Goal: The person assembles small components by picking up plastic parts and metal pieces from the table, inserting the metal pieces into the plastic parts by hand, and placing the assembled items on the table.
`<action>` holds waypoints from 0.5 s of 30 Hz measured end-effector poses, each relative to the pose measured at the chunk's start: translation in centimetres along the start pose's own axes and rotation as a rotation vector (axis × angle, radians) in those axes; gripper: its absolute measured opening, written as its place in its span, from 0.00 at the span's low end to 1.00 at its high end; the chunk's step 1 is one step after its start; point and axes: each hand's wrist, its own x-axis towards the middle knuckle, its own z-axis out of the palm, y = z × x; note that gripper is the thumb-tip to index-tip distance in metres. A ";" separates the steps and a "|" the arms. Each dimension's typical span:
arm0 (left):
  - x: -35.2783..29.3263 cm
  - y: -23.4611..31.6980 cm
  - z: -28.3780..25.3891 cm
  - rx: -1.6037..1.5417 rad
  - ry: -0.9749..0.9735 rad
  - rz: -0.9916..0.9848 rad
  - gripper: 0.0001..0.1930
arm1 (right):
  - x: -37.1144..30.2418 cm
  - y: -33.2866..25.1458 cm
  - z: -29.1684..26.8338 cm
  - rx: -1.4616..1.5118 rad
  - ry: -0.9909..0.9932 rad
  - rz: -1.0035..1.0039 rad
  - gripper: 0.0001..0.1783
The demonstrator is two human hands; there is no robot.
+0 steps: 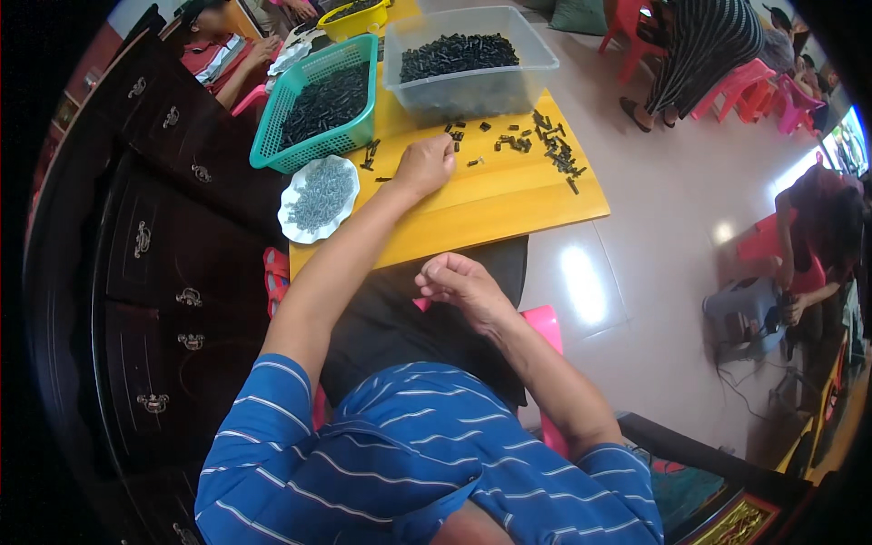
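My left hand (427, 169) is closed over the yellow wooden table (509, 213), its fingertips turned down beside a few small black tubular pieces (457, 136). What its fingers hold, if anything, is hidden. My right hand (461, 286) is curled shut above my lap, just off the table's near edge. A bit of pink shows below its fingers; I cannot tell whether it is held or lies behind. More black pieces (559, 150) lie scattered on the table's right side. Left of my left forearm, a white scalloped plate (292, 222) holds many small clear-grey pieces.
A green basket (263, 154) and a clear plastic bin (472, 91), both full of black pieces, stand at the table's far side. A yellow container (354, 20) is beyond. Dark drawers (145, 236) line the left. Other people sit nearby; one handles a grey case (745, 313) at right.
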 end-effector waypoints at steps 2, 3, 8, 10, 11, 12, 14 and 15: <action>-0.1 -1.2 -0.2 -0.068 -0.006 -0.091 0.06 | 0.0 0.0 0.1 -0.004 -0.003 0.003 0.10; -0.3 -1.7 -0.2 -0.080 0.092 -0.063 0.05 | 0.0 0.0 0.3 0.000 -0.002 0.005 0.10; -1.0 -3.2 -1.3 -0.126 0.112 -0.158 0.07 | 0.0 0.1 0.5 0.002 0.000 0.024 0.09; -1.3 -3.5 -2.2 -0.156 0.135 -0.160 0.08 | -0.1 0.0 0.5 0.012 0.015 0.024 0.09; -1.5 -3.8 -2.8 -0.146 0.133 -0.168 0.08 | -0.1 0.1 0.6 0.018 0.007 0.031 0.09; -1.7 -4.1 -3.5 -0.165 0.108 -0.153 0.09 | -0.1 0.0 0.5 0.016 0.007 0.025 0.09; -2.3 -4.2 -5.2 -0.173 0.076 -0.140 0.09 | -0.1 -0.1 0.4 0.006 0.012 0.021 0.09; -3.3 -4.3 -6.3 -0.144 0.001 -0.129 0.09 | -0.2 -0.2 0.4 0.017 0.005 0.024 0.09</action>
